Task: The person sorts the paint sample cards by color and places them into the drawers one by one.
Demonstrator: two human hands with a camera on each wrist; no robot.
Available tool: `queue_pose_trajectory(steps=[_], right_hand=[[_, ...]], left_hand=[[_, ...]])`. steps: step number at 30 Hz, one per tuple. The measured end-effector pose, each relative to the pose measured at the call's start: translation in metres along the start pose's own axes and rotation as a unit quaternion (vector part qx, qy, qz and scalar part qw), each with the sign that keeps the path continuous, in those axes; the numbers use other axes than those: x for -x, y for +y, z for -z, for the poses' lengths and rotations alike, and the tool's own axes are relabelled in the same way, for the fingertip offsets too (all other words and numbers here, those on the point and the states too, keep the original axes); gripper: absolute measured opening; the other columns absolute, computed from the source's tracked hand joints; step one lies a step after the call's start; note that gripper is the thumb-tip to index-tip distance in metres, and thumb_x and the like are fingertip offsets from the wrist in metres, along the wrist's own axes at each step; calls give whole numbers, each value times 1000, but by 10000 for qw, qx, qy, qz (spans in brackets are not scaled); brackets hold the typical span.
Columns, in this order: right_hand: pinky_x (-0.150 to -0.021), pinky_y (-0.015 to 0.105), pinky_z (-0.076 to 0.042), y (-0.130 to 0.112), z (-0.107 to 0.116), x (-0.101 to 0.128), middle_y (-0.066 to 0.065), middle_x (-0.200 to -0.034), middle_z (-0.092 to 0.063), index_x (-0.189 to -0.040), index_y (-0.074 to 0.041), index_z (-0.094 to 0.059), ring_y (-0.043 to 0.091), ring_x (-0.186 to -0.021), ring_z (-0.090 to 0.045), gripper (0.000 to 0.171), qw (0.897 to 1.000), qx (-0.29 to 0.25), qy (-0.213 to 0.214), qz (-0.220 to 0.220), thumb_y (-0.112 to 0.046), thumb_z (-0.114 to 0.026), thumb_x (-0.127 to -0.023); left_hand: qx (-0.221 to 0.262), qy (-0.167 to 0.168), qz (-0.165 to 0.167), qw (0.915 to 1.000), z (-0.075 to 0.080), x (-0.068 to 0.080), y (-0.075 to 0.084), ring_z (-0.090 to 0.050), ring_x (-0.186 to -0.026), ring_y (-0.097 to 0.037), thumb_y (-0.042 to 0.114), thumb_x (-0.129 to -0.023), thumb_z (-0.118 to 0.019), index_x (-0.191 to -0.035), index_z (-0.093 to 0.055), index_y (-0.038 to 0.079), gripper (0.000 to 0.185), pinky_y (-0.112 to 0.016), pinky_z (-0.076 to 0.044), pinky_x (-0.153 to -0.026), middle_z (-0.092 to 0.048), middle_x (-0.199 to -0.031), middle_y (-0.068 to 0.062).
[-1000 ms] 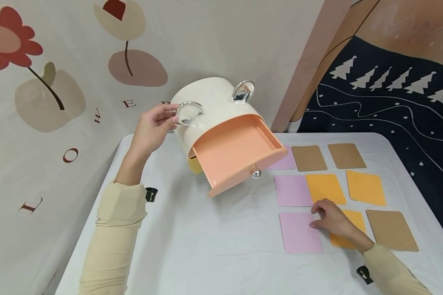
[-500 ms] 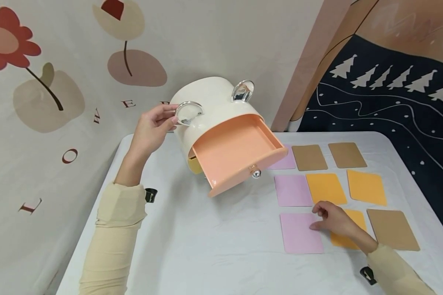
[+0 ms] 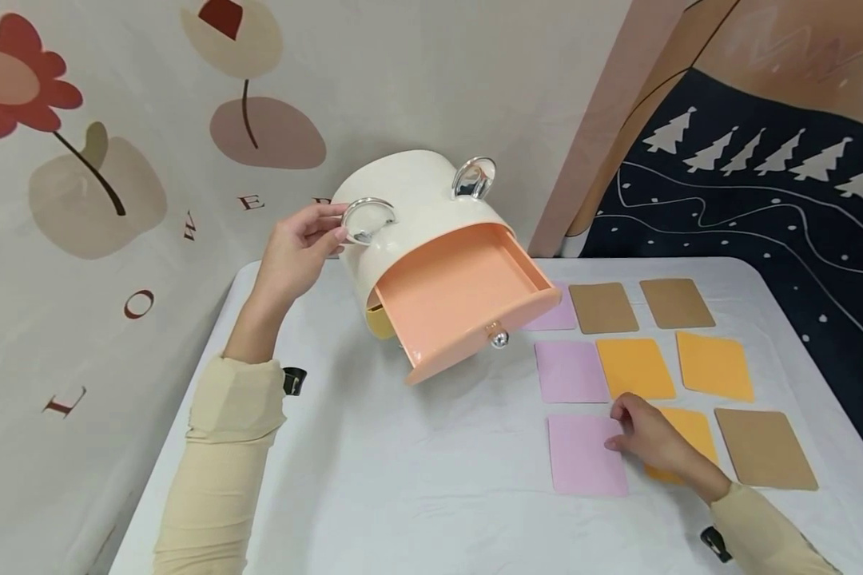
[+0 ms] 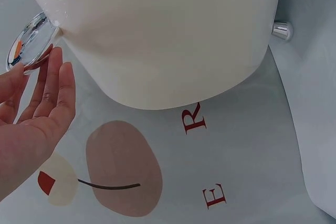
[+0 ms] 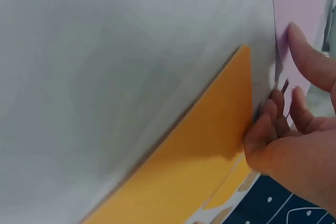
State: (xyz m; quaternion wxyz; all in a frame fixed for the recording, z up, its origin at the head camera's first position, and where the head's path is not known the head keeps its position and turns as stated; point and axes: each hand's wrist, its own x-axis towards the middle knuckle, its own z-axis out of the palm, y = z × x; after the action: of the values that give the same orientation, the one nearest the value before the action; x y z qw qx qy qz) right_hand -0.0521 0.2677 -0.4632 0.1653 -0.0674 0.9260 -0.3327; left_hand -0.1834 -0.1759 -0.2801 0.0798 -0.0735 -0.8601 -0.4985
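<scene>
At the back of the table stands a white storage box [image 3: 417, 180] with silver ears and a peach drawer [image 3: 467, 295] pulled out at its front. My left hand [image 3: 298, 247] pinches the box's left silver ear [image 4: 32, 43] between thumb and fingers. On the right, my right hand [image 3: 650, 435] is low over the front row of cards, its fingers loosely bent. The thumb touches the right part of a pink card [image 3: 582, 459], and a gap shows between thumb and index finger. Beneath the hand lies an orange card [image 5: 194, 145], partly covered.
Several more pink, orange and brown cards [image 3: 765, 447] lie in rows on the white-covered table [image 3: 403, 495]. A yellow drawer [image 3: 379, 322] shows under the peach one, which has a silver knob [image 3: 499, 339]. A printed cloth [image 3: 417, 72] hangs behind.
The right hand has shifted very slightly at the pink card's right edge, and the card has moved a touch. The left hand and the box have stayed in place.
</scene>
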Motion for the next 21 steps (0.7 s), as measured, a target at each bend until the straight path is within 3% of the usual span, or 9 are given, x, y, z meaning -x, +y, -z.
queue_pose_trajectory(steps=[5, 11, 14, 21], right_hand=[[-50, 21, -43, 3, 9, -3, 4, -67, -42, -92, 2, -41, 18, -62, -49, 28, 9936, -1025, -442, -189, 1, -66, -80], [-61, 23, -51, 14, 25, -5, 7, -71, -46, -100, 10, -42, 17, -66, -52, 19, 9762, -1985, -851, 184, 8, -55, -86], [-66, 24, -52, 16, 32, -5, 11, -80, -51, -106, 13, -42, 16, -71, -53, 20, 9727, -2185, -753, 221, 11, -48, -87], [-72, 21, -52, 16, 45, -8, 11, -93, -56, -113, 14, -46, 9, -80, -55, 25, 9739, -2261, 8, -214, 10, -46, -88]], left_hand=[[-26, -1, -7, 10000, 0, 1, 0, -60, -91, -19, 7, -91, -55, -121, -57, 3, 30, -24, -52, -78, -60, -110, -18], [-7, -37, -8, 10000, 0, 0, 0, -60, -92, -20, 7, -91, -54, -122, -56, 3, 30, -23, -52, -78, -59, -111, -18], [-2, -37, -29, 10000, 0, 0, -1, -60, -92, -20, 7, -91, -54, -121, -56, 3, 30, -23, -52, -78, -59, -111, -18], [5, -21, -71, 10000, 0, 0, -1, -60, -89, -17, 7, -91, -54, -121, -56, 3, 30, -22, -52, -77, -60, -110, -18]])
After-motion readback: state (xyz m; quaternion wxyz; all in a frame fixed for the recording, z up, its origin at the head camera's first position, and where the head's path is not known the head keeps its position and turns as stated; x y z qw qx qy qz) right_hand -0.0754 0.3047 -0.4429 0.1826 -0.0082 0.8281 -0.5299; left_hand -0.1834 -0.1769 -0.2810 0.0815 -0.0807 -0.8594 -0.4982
